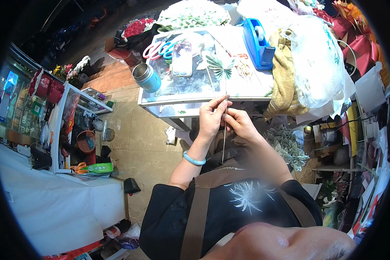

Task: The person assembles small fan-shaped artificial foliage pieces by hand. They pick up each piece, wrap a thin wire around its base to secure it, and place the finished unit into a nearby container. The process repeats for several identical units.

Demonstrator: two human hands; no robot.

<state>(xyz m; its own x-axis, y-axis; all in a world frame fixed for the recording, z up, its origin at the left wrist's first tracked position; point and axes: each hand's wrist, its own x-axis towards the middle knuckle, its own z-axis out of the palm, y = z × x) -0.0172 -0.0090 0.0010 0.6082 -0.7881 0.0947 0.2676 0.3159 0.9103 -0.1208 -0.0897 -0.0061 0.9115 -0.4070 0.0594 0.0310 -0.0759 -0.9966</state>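
Note:
My left hand and my right hand meet in front of me at the table's near edge. Both have their fingers pinched on a thin straight stem, which stretches from above my fingertips down toward my apron. Just beyond my fingers, in line with the stem, is a pleated green-and-white fan-shaped leaf; I cannot tell exactly where the two join. My right fingers are partly curled, so their tips are hidden. A pale blue bangle circles my left wrist.
On the white glass-topped table are a blue flask, a phone, several scissors and a blue tape dispenser. A brown towel and white plastic bag lie at right. Silvery leaves stand below.

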